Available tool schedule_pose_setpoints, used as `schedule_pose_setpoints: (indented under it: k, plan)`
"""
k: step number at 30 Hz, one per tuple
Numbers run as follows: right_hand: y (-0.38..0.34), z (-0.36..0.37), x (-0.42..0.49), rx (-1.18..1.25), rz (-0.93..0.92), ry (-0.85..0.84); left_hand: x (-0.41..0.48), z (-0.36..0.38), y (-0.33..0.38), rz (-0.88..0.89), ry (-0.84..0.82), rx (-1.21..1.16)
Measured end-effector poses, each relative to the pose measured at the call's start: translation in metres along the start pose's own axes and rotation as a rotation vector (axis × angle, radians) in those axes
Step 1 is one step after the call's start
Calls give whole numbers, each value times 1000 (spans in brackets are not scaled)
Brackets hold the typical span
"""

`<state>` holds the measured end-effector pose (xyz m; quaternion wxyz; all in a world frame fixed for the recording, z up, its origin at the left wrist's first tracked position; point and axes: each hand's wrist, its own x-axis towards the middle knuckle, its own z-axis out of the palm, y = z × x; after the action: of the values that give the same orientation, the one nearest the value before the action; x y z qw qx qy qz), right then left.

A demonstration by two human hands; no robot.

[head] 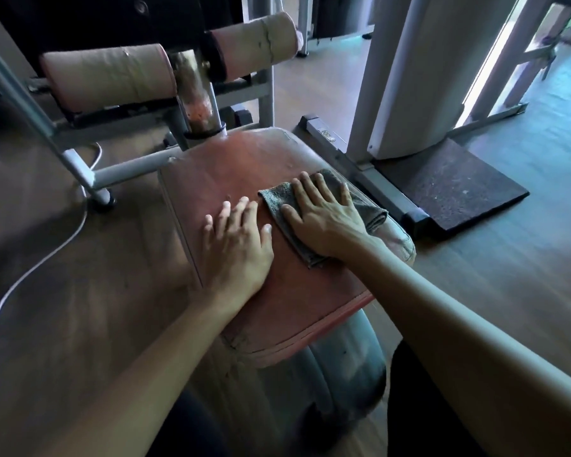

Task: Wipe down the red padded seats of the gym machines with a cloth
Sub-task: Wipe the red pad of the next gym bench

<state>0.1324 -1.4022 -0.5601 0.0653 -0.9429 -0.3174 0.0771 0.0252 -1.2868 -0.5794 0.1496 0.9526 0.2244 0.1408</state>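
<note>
Cloth (371, 211) sits center frame on seat (244, 159), our right hand (323, 219) flat on it, fingers spread; left hand (234, 245) open, resting on bare seat. We judge cloth soft, light, bunch-prone; press palm mid-cloth.

head-worn view, angled down, close over seat (244, 179)

Cloth (277, 196) partly under right grip (323, 219)
</note>
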Motion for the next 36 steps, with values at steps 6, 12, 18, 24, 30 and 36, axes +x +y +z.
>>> schedule_pose_setpoints:
  k: [6, 12, 18, 24, 30, 36]
  plan:
    - [7, -1, 25, -4, -85, -10, -1, 0, 0, 14, -22, 30]
    - [30, -7, 50, -29, -321, -36, 19, -4, 21, -128, -53, 101]
    - [42, -7, 77, -50, -533, -47, 22, -1, 58, -320, 2, 195]
    - [46, -8, 84, 20, -649, -54, 8, 15, 101, -606, 23, 240]
    - [74, -6, 62, 120, -710, -67, -20, 30, 151, -815, 70, 179]
    - [133, 0, 12, 402, -654, -41, -9, 44, 166, -915, 273, 86]
